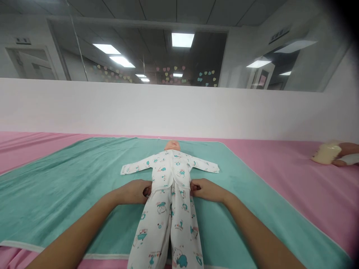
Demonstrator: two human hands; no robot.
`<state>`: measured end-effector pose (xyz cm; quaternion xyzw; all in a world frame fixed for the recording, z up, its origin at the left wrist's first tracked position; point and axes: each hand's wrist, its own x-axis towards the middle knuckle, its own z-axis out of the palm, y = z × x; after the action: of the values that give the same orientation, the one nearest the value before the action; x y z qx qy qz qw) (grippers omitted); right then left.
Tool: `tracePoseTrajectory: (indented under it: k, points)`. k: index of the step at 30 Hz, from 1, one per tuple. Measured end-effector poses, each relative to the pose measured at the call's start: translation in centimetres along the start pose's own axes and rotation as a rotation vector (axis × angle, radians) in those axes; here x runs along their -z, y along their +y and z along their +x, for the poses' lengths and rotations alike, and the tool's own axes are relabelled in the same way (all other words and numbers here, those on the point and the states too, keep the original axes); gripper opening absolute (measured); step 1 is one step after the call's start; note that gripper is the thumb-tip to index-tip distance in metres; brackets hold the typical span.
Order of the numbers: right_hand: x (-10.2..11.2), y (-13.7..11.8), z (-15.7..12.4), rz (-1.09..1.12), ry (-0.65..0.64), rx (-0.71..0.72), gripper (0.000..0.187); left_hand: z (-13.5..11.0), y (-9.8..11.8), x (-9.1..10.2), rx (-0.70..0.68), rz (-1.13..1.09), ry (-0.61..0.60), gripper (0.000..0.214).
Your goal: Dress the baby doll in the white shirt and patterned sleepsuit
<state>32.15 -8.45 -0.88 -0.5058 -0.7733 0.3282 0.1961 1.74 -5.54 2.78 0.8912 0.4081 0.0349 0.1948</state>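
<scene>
A baby doll (173, 145) lies on its back, dressed in a white printed top (165, 170) with both sleeves stretched out sideways. White printed trousers (157, 224) cover its legs and run toward me, leaving the frame at the bottom. My left hand (136, 191) is closed at the left side of the doll's waist, fingers curled at the trousers' top edge. On the opposite side my right hand (209, 189) pinches the waist of the trousers in the same way. The top's hem overlaps the waistband, and most fingertips are hidden by the cloth.
Beneath the doll is a teal blanket (92, 179) with a white edge, spread on a pink cloth (280, 168). At the far right, a yellowish bottle (325, 153) lies against something skin-coloured, partly cut off. A white wall (168, 108) with a glass panel stands behind.
</scene>
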Motion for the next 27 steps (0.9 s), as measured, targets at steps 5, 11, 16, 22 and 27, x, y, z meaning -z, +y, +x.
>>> tracePoseTrajectory:
  k: [5,11,16,22,27]
  points:
    - [-0.5,0.2,0.1,-0.256,0.134,-0.037,0.017,0.0,0.1,-0.3,-0.016,0.056,0.039,0.013]
    - [-1.2,-0.8,0.2,-0.439,0.193,0.056,0.012,0.4,-0.7,-1.0,-0.04,0.136,0.086,0.015]
    - [-0.8,-1.0,-0.2,-0.42,0.196,0.091,0.018,0.4,-1.0,-0.9,-0.073,0.108,0.09,0.018]
    - [-0.6,-1.1,-0.4,-0.325,0.145,0.146,0.02,0.3,-1.0,-0.7,-0.067,0.05,0.069,0.02]
    - [-0.2,-1.2,-0.7,-0.196,0.083,0.119,0.022,0.2,-1.3,-0.3,-0.04,0.02,0.036,0.024]
